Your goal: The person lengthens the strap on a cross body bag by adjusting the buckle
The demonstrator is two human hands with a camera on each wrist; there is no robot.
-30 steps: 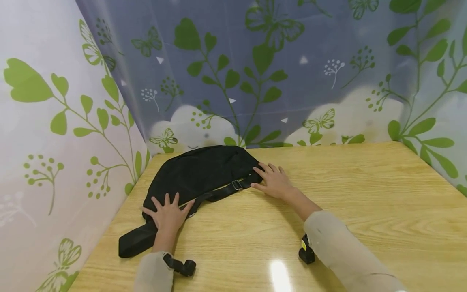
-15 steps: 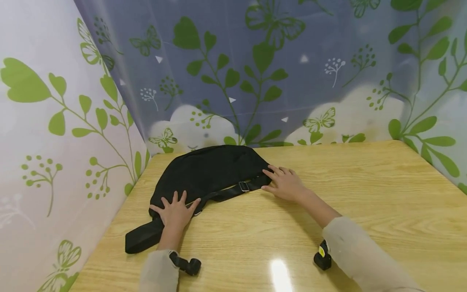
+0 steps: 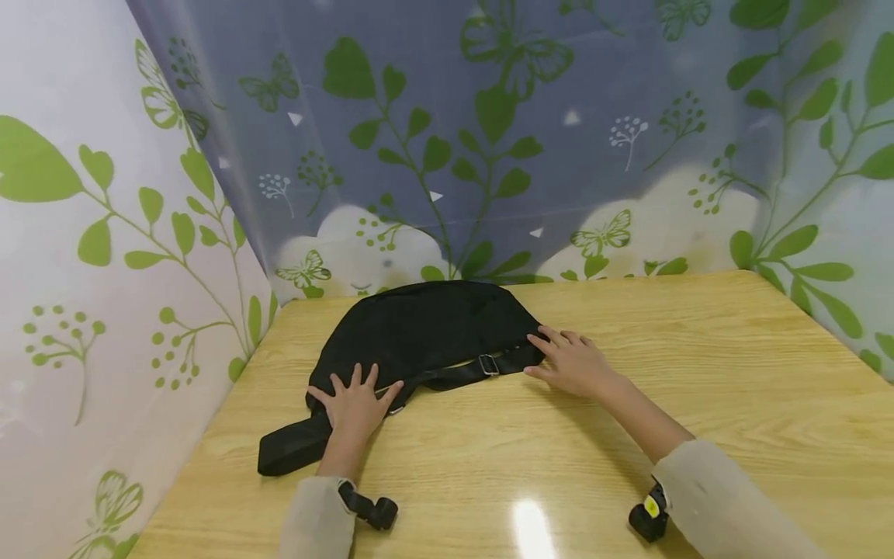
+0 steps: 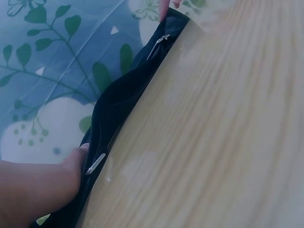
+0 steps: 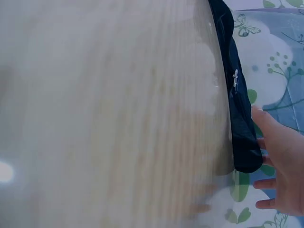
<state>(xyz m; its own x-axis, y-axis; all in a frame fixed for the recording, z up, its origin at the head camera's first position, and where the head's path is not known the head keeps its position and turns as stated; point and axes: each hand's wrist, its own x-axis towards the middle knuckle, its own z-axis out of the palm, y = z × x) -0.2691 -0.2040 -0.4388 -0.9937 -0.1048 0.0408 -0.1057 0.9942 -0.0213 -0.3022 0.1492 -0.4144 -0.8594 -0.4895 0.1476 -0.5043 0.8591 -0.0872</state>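
A black waist bag (image 3: 426, 326) lies flat on the wooden table. Along its near edge runs a black strap with a metal buckle (image 3: 488, 365), and a strap end (image 3: 293, 446) sticks out at the lower left. My left hand (image 3: 358, 405) rests on the bag's left end with fingers spread. My right hand (image 3: 574, 363) touches the bag's right corner, its fingers extended. In the right wrist view, that hand (image 5: 285, 166) is beside the bag's end (image 5: 248, 156). The left wrist view shows the left thumb on the bag (image 4: 121, 102).
The wooden table (image 3: 698, 373) extends to the right and toward me. A patterned cloth backdrop (image 3: 391, 140) stands right behind the bag, with another printed panel (image 3: 119, 310) at the left. Small black cameras are strapped to both wrists, such as the right one (image 3: 648, 516).
Both hands and the bag have shifted to the right across the table. The fingers stay spread and in contact with the bag throughout.
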